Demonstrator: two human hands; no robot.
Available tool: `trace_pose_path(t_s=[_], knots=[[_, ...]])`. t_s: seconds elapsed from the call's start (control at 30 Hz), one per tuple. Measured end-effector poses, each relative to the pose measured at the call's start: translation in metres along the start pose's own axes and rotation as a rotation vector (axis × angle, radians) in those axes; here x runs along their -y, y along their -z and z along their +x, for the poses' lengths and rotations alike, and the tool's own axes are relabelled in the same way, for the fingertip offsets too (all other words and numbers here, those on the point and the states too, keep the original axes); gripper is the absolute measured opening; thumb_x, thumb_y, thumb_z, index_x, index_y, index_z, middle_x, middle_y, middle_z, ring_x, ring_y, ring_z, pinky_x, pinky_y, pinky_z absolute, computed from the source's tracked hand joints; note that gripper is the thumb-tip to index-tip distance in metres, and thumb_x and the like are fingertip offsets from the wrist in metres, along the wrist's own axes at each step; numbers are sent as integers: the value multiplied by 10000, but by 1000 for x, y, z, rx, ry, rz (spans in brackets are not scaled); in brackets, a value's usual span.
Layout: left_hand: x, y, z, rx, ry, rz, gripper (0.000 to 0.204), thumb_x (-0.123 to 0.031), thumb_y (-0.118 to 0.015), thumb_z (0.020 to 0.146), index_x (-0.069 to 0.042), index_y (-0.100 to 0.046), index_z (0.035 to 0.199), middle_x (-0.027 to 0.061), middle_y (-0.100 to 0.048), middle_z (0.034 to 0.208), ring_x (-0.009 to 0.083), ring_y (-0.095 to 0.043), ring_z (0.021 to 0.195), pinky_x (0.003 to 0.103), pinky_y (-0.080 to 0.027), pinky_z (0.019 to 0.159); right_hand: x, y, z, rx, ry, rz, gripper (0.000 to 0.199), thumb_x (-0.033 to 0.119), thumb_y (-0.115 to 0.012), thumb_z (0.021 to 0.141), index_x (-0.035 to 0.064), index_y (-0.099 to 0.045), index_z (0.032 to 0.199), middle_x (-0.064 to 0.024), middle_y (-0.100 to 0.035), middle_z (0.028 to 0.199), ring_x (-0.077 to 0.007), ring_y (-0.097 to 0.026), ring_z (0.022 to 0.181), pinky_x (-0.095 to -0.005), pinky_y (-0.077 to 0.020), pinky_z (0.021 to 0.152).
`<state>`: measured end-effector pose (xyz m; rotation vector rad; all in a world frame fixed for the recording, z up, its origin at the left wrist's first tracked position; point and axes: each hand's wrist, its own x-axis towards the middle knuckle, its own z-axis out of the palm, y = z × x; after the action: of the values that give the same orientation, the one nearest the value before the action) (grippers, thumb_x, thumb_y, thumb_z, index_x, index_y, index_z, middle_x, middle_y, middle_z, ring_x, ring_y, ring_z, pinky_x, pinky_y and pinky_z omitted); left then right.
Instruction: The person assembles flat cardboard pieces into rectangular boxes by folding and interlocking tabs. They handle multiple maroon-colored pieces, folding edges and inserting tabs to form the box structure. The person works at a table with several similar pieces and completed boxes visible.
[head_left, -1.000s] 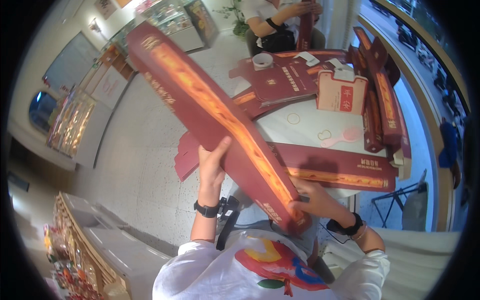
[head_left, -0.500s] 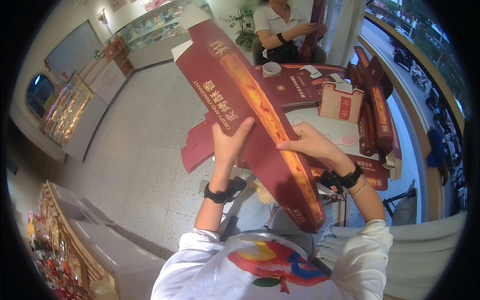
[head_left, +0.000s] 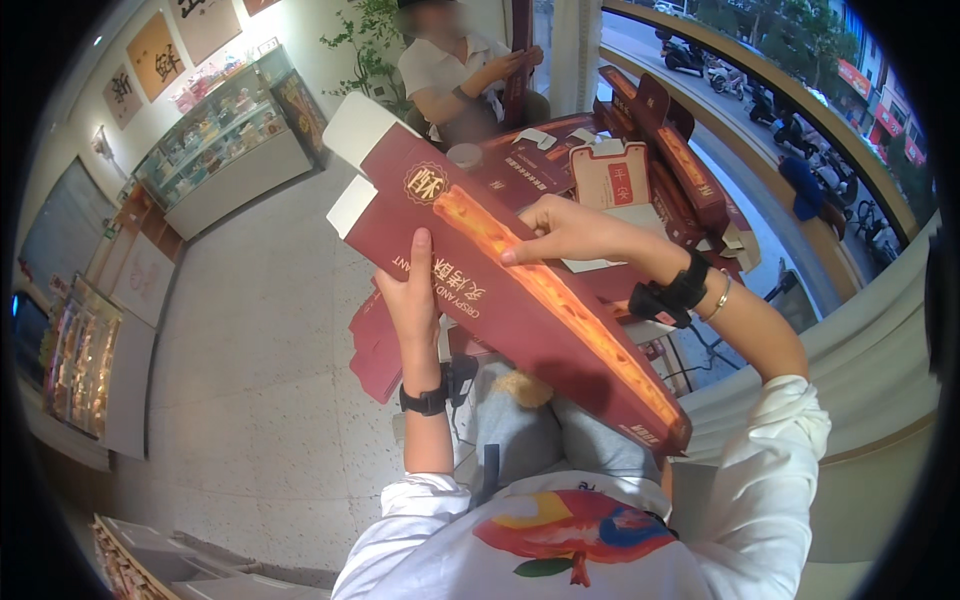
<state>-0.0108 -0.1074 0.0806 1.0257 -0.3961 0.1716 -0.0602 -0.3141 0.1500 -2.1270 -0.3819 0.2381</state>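
Note:
Across my lap and chest I hold a long maroon cardboard food box [head_left: 470, 290] with a picture of a long baked pastry on it. Its upper left end has pale flaps [head_left: 357, 135] folded outward; its narrow far end tilts down to the right. My left hand [head_left: 408, 295] grips its lower left side, thumb on the printed face. My right hand [head_left: 570, 232] clasps the opposite edge near the middle, thumb on the pastry picture. Fingers behind the box are partly hidden. Flat maroon cardboard pieces [head_left: 378, 345] lie beside my left hand, below the box.
A table beyond my hands carries a brown-and-red carton [head_left: 611, 176], several upright maroon boxes [head_left: 690, 170] and flat maroon cartons [head_left: 530, 165]. Across it a person [head_left: 460, 80] holds a similar box. Glass display cases [head_left: 225, 140] stand at left. A window with parked scooters runs along the right.
My view has turned to the right. The box lies at a shallower slant, and both hands have shifted toward its flapped end.

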Motion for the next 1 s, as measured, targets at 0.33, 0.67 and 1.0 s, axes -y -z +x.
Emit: trace_pose_path(t_s=[0.33, 0.67, 1.0], knots=[[-11, 9, -53, 72, -41, 32, 254, -223, -618, 938, 29, -610, 970, 25, -618, 840, 81, -541, 751, 247, -444, 679, 43, -6, 23, -174, 120, 50, 330, 321, -639, 917, 9, -704, 1003, 27, -629, 722, -11, -508, 594, -204, -399, 513], [-35, 12, -50, -282, -239, 175, 298, -290, -540, 984, 8, -562, 971, 75, -645, 814, 99, -628, 656, 222, -494, 530, 2, -21, -34, 224, -132, 70, 549, 387, -737, 810, 9, -613, 1189, -97, -671, 1021, -134, -602, 901, -282, -469, 803], [4, 10, -59, -231, -65, 65, 478, -231, -614, 939, 48, -445, 1289, 149, -553, 1222, 225, -574, 1074, 360, -471, 935, -85, 2, -50, 328, -99, 104, 540, 350, -760, 776, -15, -621, 1149, -114, -678, 959, -152, -618, 837, -284, -478, 758]])
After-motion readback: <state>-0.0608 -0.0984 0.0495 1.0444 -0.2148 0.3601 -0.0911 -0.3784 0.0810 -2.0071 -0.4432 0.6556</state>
